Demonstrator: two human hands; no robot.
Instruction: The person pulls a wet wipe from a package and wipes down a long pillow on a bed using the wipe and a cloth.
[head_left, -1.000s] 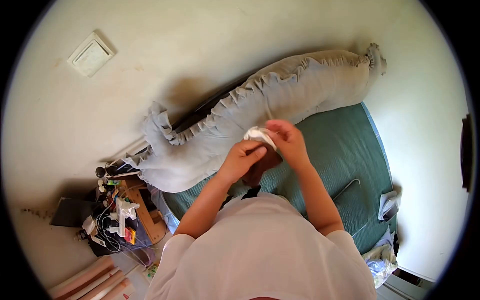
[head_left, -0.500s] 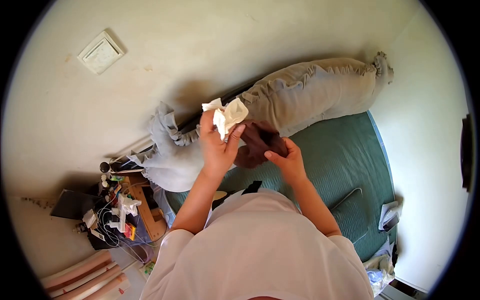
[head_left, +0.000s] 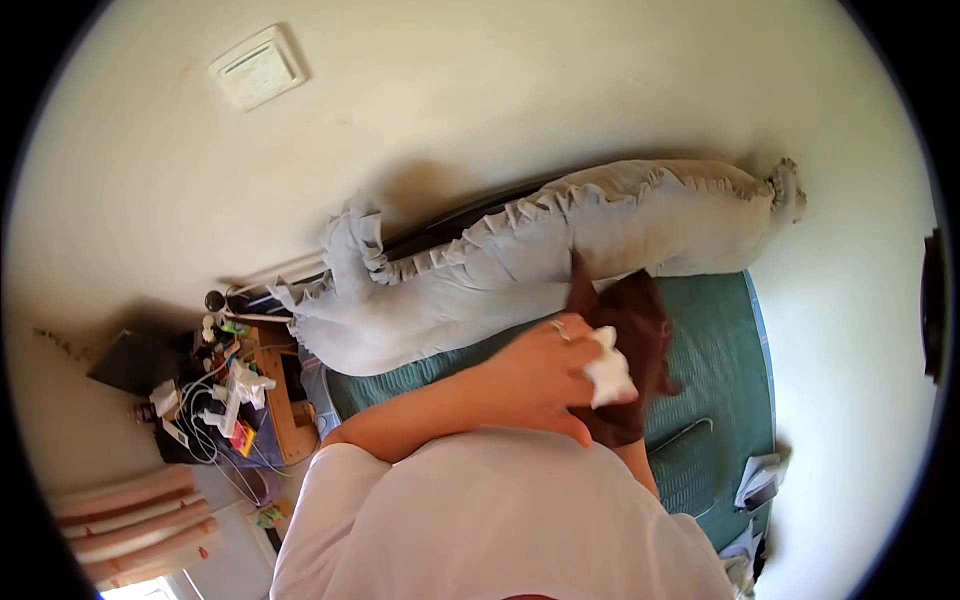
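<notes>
My left hand [head_left: 540,370], with a ring on one finger, is closed around a crumpled white tissue [head_left: 609,372]. It presses the tissue against a soft, dark brown cloth-like item [head_left: 640,320], whose exact kind I cannot make out. The brown item hangs in loose folds with pointed corners above the bed. My right forearm [head_left: 636,468] runs up underneath it. The right hand itself is covered by the brown folds, so its fingers do not show.
A bed with a green quilted mat [head_left: 715,345] lies below, and a long grey ruffled headboard cover [head_left: 480,270] runs along the wall. To the left, a cluttered table holds cables and a white power strip [head_left: 232,405]. A wall switch [head_left: 258,68] is above.
My left hand has moved right and down with the tissue, onto the brown item. The brown item has moved right and spread out, now covering my right hand. The view has shifted slightly.
</notes>
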